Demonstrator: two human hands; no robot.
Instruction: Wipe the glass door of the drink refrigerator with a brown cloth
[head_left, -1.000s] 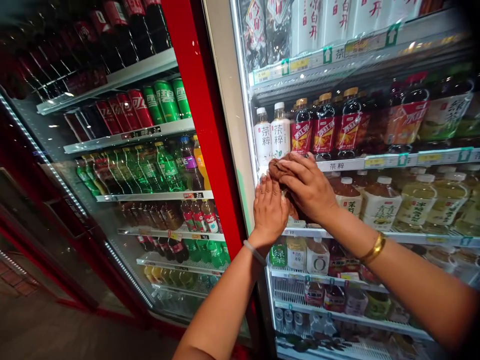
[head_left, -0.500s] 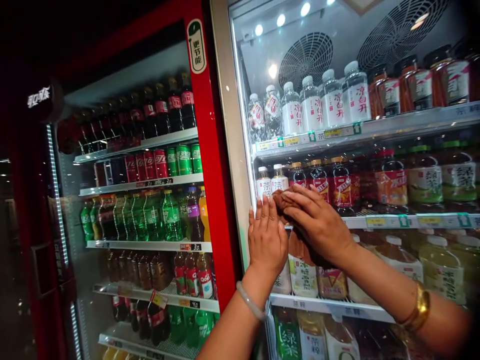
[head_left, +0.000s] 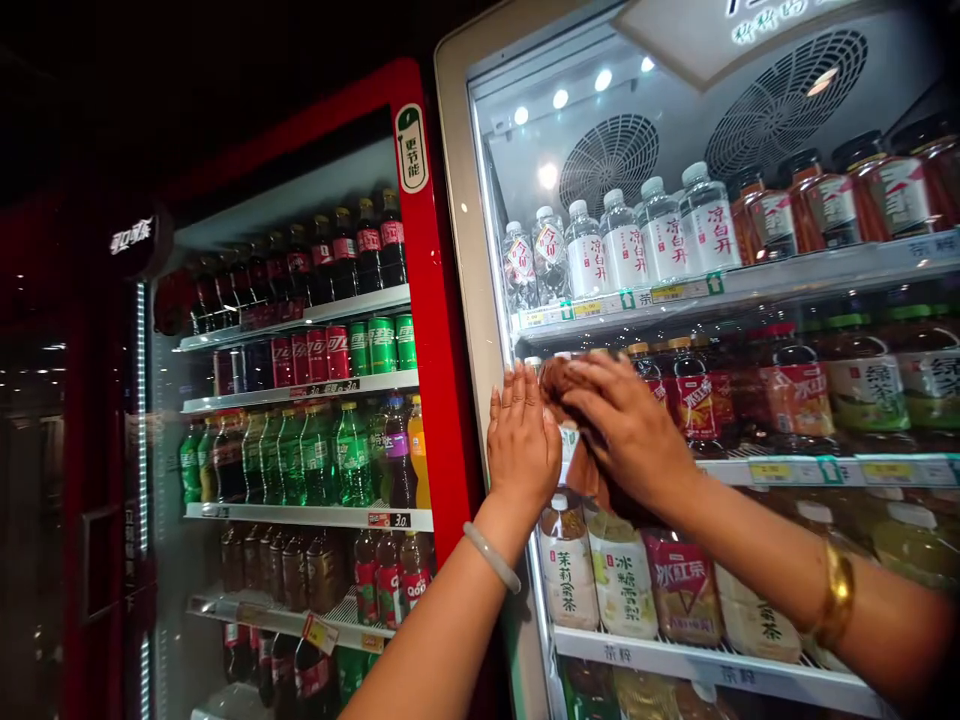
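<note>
My left hand [head_left: 521, 440] lies flat with fingers pointing up on the glass door [head_left: 514, 560] of the light-framed drinks fridge, close to its left edge. A pale bangle circles that wrist. Just to its right, my right hand [head_left: 630, 430] presses a brown cloth [head_left: 581, 470] against the glass with bent fingers; part of the cloth hangs below the palm. On the right wrist is a gold-coloured bracelet. Behind the hands, through the glass, stand bottled teas [head_left: 697, 395], some of them hidden by my fingers.
A red-framed fridge [head_left: 442, 350] stands to the left, its shelves holding cola bottles [head_left: 367, 245], cans [head_left: 382, 345] and green bottles [head_left: 352, 460]. Clear water bottles [head_left: 664, 235] fill the upper shelf on the right. A dark handle [head_left: 99, 565] shows at far left.
Both hands have shifted a little up and left along the glass, the cloth moving with the right one. The view has tilted upward, showing more of the fridge tops.
</note>
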